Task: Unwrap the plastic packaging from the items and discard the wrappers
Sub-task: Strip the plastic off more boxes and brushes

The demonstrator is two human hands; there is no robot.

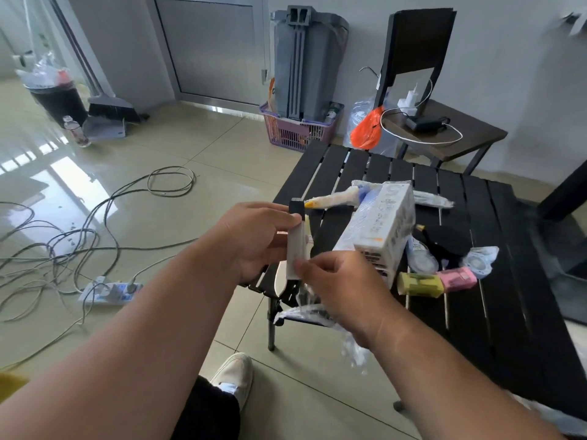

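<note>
My left hand [254, 239] grips a slim white stick-shaped item with a black cap [296, 239], held upright over the left edge of the black slatted table [476, 328]. At the item's lower end my right hand [336, 290] pinches it, and clear plastic wrap [320, 312] trails down below that hand. On the table lie more wrapped items: a white box in film [381, 223], a yellow-tipped tube [330, 200], a green block [419, 284], a pink block [457, 278] and a round wrapped piece [479, 263].
A bin lined with a bag [57, 96] stands at the far left by a broom and dustpan [109, 117]. Cables and a power strip [109, 292] lie on the tiled floor. A purple basket [298, 128] and a side table with chargers [444, 131] stand behind.
</note>
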